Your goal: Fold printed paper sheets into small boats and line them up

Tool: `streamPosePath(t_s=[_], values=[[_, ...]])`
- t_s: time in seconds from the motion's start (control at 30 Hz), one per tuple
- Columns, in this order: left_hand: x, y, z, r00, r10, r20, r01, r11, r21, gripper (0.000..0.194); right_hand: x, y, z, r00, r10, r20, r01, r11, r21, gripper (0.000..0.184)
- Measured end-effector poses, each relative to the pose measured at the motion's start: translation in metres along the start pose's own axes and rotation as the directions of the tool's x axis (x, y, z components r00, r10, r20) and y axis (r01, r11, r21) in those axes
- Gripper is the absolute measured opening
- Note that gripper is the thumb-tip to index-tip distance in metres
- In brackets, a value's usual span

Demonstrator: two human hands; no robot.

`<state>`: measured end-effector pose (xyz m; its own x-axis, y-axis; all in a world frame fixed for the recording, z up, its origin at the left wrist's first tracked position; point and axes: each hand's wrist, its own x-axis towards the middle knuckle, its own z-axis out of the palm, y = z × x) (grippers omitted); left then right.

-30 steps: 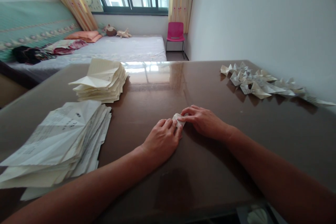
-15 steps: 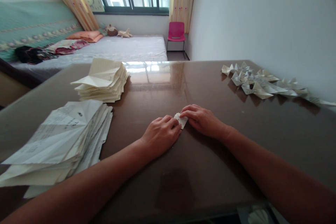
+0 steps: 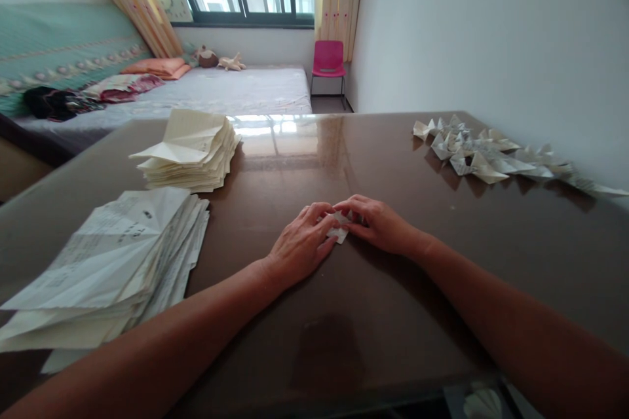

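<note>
A small piece of folded paper lies on the brown tabletop between my two hands, partly covered by fingers. My left hand grips its left side, with fingers curled over it and the thumb at the near edge. From the other side, my right hand pinches the paper's upper right part with bent fingers. The fingertips of both hands almost meet over it, so its exact folded shape is hidden.
At the left stand a stack of printed, creased sheets and, behind it, a stack of cream sheets. Several folded paper boats sit at the far right, near the wall. Beyond the table are a bed and a pink chair.
My left fingers have lifted and spread further over the paper. My right fingers have bent into a pinch at its top edge, and less of the paper shows.
</note>
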<state>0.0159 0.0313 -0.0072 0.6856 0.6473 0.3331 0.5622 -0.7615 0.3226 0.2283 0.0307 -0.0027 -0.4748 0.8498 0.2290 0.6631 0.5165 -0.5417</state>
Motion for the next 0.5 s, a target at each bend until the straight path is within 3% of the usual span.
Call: streamPosePath(t_s=[0.23,0.5], values=[[-0.0007,-0.0060,0.0025,1.000,0.007,-0.024,-0.010,0.991,-0.131,0.031,0.0014,-0.0057,-0.0047,0.994,0.101,0.034,-0.106,0.973,0.205,0.024],[0.0005,-0.0064,0.0032,0.998,0.057,0.031,-0.054,0.994,-0.097,0.025,0.0005,-0.0041,-0.0041,0.994,0.094,0.054,-0.103,0.973,0.205,0.020]])
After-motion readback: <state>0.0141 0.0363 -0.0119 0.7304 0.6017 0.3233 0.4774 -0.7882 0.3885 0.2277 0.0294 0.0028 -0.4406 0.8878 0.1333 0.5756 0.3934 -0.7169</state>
